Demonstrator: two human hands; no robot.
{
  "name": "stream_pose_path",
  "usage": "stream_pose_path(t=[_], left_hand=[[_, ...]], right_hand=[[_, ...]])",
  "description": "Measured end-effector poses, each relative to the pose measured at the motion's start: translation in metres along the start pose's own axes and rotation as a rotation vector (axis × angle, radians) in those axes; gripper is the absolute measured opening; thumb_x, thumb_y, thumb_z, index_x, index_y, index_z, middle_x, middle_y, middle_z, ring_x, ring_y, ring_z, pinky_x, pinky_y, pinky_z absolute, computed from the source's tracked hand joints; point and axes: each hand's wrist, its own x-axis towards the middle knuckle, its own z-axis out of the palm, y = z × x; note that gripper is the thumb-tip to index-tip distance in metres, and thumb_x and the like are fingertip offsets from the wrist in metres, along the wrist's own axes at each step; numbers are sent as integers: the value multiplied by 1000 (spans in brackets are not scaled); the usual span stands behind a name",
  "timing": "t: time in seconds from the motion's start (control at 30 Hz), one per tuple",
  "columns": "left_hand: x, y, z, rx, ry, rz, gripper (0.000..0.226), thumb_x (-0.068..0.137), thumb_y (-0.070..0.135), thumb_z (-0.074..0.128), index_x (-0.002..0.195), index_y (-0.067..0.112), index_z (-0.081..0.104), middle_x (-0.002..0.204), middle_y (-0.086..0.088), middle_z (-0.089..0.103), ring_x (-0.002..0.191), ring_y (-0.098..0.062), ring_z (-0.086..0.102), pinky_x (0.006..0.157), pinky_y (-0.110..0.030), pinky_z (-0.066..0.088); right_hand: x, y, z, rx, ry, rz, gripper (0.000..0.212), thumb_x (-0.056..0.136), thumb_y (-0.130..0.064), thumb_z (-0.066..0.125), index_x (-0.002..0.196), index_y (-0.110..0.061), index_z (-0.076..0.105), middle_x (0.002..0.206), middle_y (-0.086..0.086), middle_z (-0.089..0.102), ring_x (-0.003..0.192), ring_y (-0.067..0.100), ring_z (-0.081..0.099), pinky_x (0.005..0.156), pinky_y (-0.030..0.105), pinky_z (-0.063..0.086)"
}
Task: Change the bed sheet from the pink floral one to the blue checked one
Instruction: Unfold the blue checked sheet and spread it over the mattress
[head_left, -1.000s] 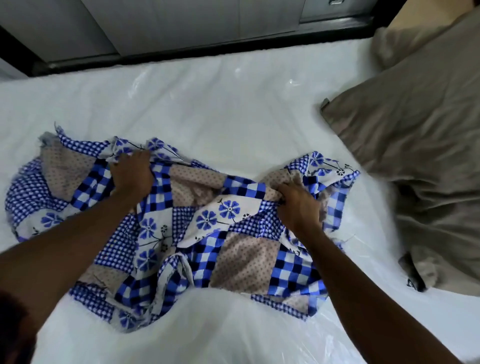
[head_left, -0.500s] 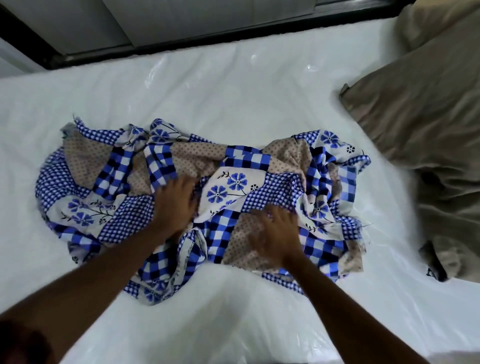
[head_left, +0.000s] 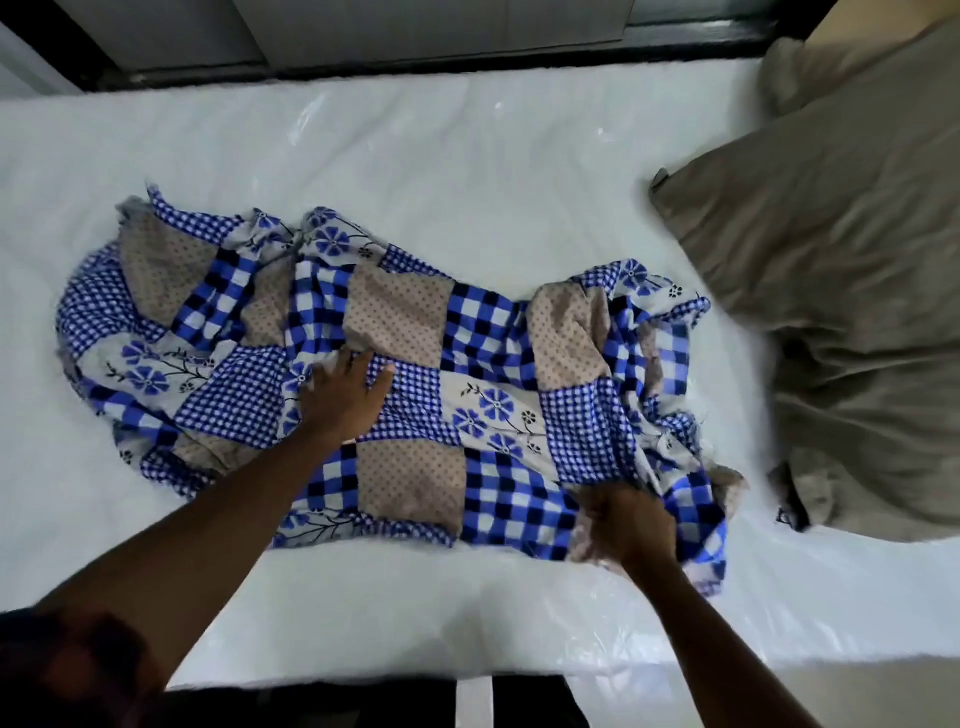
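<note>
Currently: sheet (head_left: 405, 374) lies crumpled mid-mattress (head_left: 467, 171), well short of every edge. Judged light, soft and limp; it will likely bunch and drag, not slide as one piece. Best hold: a hem or corner, not the middle. Left hand (head_left: 340, 397) lies flat on its centre, fingers spread, pressing. Right hand (head_left: 626, 525) is at the near right edge, fingers curled, gripping a fold.

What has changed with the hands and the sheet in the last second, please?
Both hands released the bunched folds. The left hand now lies flat on the blue checked sheet, which spread wider; the right hand moved nearer and grips its near edge. The mattress and brown pillows stayed put.
</note>
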Motion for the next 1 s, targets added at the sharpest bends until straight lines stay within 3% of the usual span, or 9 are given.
stream_pose_path(t=[0.1,0.2,0.37,0.5,0.6,0.7,0.83,0.9,1.0], left_hand=[[-10,12,17,11,-57,-22,81,93,77,22,158,31,9,167,0,-3,149,-46,8,116,-66,12],[-23,17,40,-22,29,-16,80,93,69,41,158,30,14,167,-5,4,148,-48,9,114,-68,16],[-38,16,61,15,82,70,82,91,60,55,156,21,22,165,-7,14,149,-39,17,111,-63,30],[-51,10,76,29,139,119,87,85,60,61,154,19,28,163,-10,22,148,-36,21,110,-63,32],[-62,10,80,-87,343,32,92,77,60,70,151,18,34,158,-14,31,145,-38,27,111,-64,29],[-69,6,80,-176,560,-130,97,75,64,73,153,22,32,160,-17,26,147,-39,20,113,-63,21],[-63,-15,76,-333,269,-366,118,65,88,57,157,40,3,167,-7,-6,151,-40,-4,116,-68,10],[-59,-25,76,-357,122,-360,123,56,95,50,155,46,-6,166,-5,-15,150,-42,-9,116,-69,6],[-51,-25,74,-308,62,-311,125,53,99,48,153,51,-9,164,-4,-23,148,-46,-15,113,-73,3]], right_hand=[[-15,17,2,-13,-123,55,31,89,-46,57,109,-27,70,115,3,71,109,28,66,88,39,56],[-40,3,17,-49,-271,-22,46,96,-59,45,112,-24,70,118,5,70,113,28,65,91,37,53],[-55,-39,6,-282,-646,-287,45,88,-35,71,127,-16,62,129,8,64,125,30,58,98,41,47],[-15,-77,-50,-56,-213,-445,32,92,-28,61,123,-21,59,124,7,63,117,29,59,92,43,51],[36,-114,-86,35,101,-604,52,89,-32,61,140,-29,49,144,8,48,131,34,43,98,47,46],[91,-148,-103,-150,169,-645,72,88,-41,65,151,-41,31,163,9,17,147,37,19,109,56,34],[131,-145,-94,-247,128,-548,78,86,-23,63,150,-44,23,147,12,29,123,40,43,92,54,47],[120,-130,-75,-137,196,-508,76,88,-14,57,152,-39,25,133,15,38,103,41,56,78,50,52],[80,-90,-35,169,235,-377,78,88,-2,52,156,-30,28,124,21,44,89,46,60,79,49,51]])
